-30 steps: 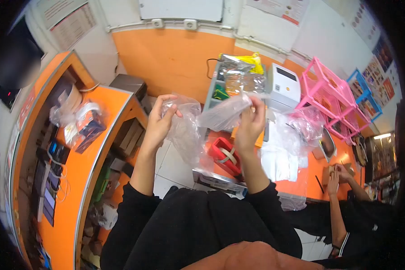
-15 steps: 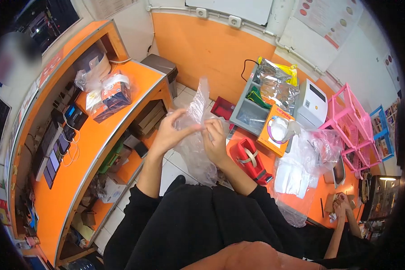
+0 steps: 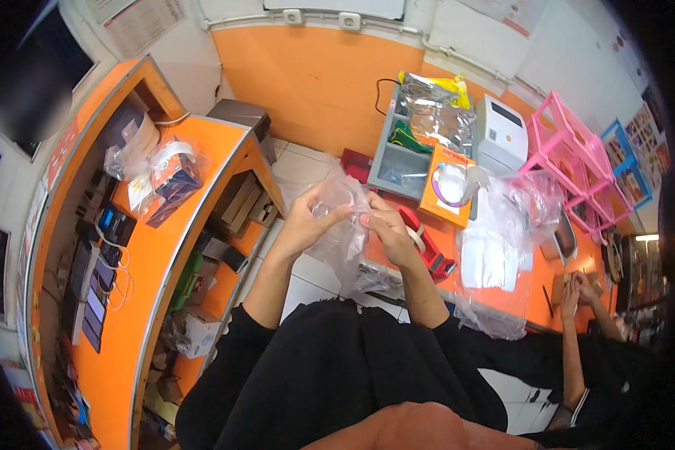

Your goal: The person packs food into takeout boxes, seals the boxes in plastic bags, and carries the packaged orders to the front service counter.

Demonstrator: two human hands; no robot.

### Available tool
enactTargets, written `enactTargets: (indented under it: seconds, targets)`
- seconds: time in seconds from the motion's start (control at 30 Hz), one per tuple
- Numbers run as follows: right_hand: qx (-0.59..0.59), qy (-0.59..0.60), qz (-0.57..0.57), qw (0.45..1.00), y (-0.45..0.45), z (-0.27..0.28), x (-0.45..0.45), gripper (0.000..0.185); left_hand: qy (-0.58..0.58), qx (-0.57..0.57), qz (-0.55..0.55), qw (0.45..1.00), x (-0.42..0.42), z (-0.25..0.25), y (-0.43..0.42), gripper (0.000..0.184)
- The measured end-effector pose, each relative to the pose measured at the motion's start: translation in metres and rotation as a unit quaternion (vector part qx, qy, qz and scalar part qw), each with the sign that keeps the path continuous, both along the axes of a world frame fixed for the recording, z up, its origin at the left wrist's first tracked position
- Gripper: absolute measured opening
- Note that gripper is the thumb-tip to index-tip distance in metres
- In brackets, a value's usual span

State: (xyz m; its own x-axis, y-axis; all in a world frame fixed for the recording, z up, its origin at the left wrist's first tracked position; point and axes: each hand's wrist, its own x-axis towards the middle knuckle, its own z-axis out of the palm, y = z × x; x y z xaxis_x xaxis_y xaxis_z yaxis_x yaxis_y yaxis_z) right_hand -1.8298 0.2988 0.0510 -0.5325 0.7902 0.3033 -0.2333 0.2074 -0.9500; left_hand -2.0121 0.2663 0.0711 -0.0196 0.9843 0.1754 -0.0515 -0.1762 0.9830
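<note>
A clear plastic bag (image 3: 341, 251) hangs in front of my body, its mouth spread into a rounded opening at the top. My left hand (image 3: 307, 221) grips one side of the rim, thumb pressed inward. On the opposite side, my right hand (image 3: 386, 229) pinches the rim between thumb and fingers. The bag's lower part dangles over the tiled floor, and I can make out nothing inside it. Just right of my right hand, a red tape dispenser (image 3: 436, 262) stands on the orange table, partly hidden by that hand.
A wrapped box (image 3: 174, 180) sits on the curved orange counter (image 3: 139, 289) at left. On the right table are a grey tray (image 3: 409, 172), an orange box (image 3: 446, 199), white plastic bags (image 3: 491, 251), a label printer (image 3: 501, 135) and pink racks (image 3: 570, 157). Another person's hands (image 3: 577, 289) work at far right.
The bag's upper edge, upright and narrow before, is now spread into a round opening between my hands. My view has turned slightly. The other person's hands have shifted.
</note>
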Motion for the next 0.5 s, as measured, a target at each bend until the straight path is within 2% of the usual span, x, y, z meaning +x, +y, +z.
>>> enactTargets:
  seconds: [0.03,0.13,0.2,0.27,0.37,0.47,0.5]
  targets:
    - [0.030,-0.007,-0.014,0.999,-0.003,-0.003,0.000,0.031,-0.002,-0.001,-0.027,1.000,0.000,-0.005,0.001,0.020]
    - [-0.013,0.000,-0.090,0.996,-0.014,-0.010,0.002,0.034,0.027,-0.086,-0.030,0.996,-0.013,0.002,-0.004,0.020]
    - [-0.025,-0.012,-0.110,0.993,-0.025,-0.004,0.000,0.031,0.017,-0.066,-0.035,0.997,-0.021,-0.002,-0.006,0.019]
    - [-0.006,-0.054,-0.107,0.993,-0.027,-0.005,-0.004,0.025,0.004,-0.053,-0.035,0.998,-0.028,-0.006,-0.008,0.018]
    - [0.078,-0.035,-0.177,0.981,-0.025,-0.015,-0.020,0.012,-0.018,-0.066,-0.027,0.997,-0.042,-0.009,-0.014,0.018]
    - [-0.072,0.152,-0.309,0.936,-0.047,-0.003,-0.041,0.005,-0.033,-0.097,-0.019,0.995,-0.054,0.000,-0.017,0.020]
    - [-0.019,0.121,-0.334,0.935,-0.056,-0.006,-0.055,0.008,-0.028,-0.100,-0.021,0.994,-0.057,0.005,-0.018,0.020]
